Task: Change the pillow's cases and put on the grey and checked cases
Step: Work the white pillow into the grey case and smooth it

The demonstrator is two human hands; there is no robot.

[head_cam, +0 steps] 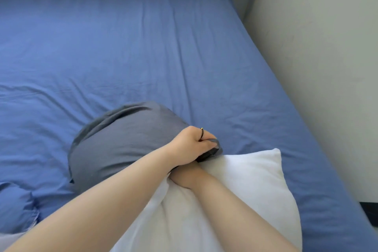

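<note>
Pillow [251, 186] on the bed [143, 47] is half inside the grey case [122, 141]. Our left hand [192, 143] clamps the case's rim; our right hand [183, 175] is mostly hidden, so we cannot tell its grip. Next, we think, the case must be pulled further along the pillow.

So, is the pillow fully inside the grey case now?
Only partly. The grey case covers its far end, while the near part of the white pillow lies bare. The left hand grips the case's open edge.

The case [122, 145] is plain grey, the pillow [249, 186] white, the sheet [143, 47] blue.
</note>
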